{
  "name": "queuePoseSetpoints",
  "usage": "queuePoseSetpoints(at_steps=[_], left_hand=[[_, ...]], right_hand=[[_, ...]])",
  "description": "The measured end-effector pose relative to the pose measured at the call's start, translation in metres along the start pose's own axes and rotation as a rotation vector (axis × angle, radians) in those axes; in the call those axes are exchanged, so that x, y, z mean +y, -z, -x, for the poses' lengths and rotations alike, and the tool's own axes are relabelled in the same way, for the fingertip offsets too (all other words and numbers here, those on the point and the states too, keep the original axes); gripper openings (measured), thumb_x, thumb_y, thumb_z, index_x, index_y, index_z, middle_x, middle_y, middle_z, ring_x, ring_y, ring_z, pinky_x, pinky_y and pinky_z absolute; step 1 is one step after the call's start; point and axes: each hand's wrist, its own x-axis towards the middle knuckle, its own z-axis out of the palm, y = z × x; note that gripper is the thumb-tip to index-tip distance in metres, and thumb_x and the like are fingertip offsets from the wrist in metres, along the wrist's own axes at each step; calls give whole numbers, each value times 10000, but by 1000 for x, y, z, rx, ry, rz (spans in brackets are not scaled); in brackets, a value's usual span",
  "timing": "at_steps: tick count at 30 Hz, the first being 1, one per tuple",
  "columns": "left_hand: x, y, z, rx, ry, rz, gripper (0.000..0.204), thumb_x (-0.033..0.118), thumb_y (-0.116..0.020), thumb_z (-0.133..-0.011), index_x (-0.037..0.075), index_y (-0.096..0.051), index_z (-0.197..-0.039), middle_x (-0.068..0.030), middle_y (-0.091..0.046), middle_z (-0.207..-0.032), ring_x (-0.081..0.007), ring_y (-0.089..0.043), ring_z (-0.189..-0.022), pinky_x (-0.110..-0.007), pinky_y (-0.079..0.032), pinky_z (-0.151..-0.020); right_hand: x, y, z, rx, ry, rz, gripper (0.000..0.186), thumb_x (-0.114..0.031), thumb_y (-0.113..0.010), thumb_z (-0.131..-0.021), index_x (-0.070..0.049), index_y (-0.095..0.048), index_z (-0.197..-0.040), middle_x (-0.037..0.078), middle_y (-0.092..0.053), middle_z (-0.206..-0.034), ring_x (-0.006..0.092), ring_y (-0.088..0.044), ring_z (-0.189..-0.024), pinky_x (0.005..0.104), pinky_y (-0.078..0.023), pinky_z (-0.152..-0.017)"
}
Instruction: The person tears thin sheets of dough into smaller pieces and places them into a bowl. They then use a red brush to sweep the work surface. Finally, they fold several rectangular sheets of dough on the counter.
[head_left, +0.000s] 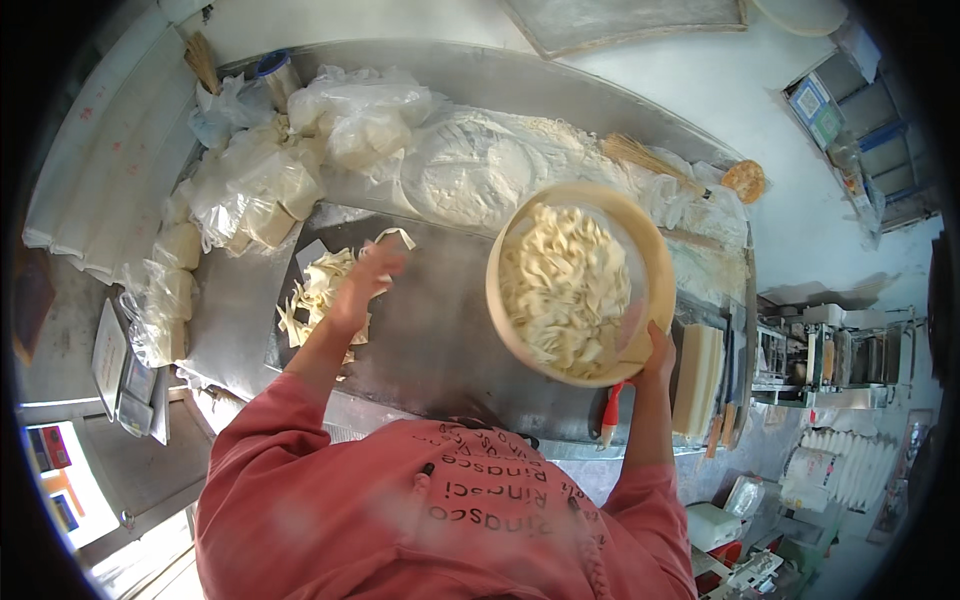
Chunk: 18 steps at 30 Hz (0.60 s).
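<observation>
My right hand point(655, 352) is closed on the near right rim of a round, pale-rimmed sieve point(655, 250). The sieve is tilted and holds a heap of pale, flat dough strips point(565, 285). To the left, my left hand point(372, 280) hovers over a smaller pile of dough strips point(325, 285) on the dark worktop. Motion blurs its fingers, so their grip is unclear. One curled dough strip point(397, 237) shows right by the fingertips; whether they hold it cannot be made out.
Bagged pale blocks point(265, 195) line the left and back. Flour point(470, 170) covers the rear, with a straw brush point(650, 160) at the back right. A red-handled brush point(610, 412) lies near the front edge, beside a long pale block point(697, 380) and long-handled tools point(725, 400).
</observation>
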Motion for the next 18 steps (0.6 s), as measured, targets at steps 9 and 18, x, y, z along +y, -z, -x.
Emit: queuePoseSetpoints(at_steps=[9, 18], left_hand=[[-22, -20, -32, 172, -38, 46, 660, 589, -266, -913, 200, -203, -1443, -88, -275, -1457, -228, -251, -1320, -494, -197, -1040], [-40, -15, -23, 329, 45, 159, 683, 561, -277, -932, 155, -112, -1457, -45, -164, -1496, -187, -185, -1352, -398, -206, -1067]], right_hand=[[17, 10, -12, -35, -138, -178, 276, -135, -554, -798, -25, -542, -1051, 78, -554, -773, 184, -530, -555, 330, -450, -470], [13, 33, -24, -95, -177, -20, 406, -183, -589, -776, 7, -547, -1133, 101, -607, -846, 206, -603, -721, 326, -497, -595]])
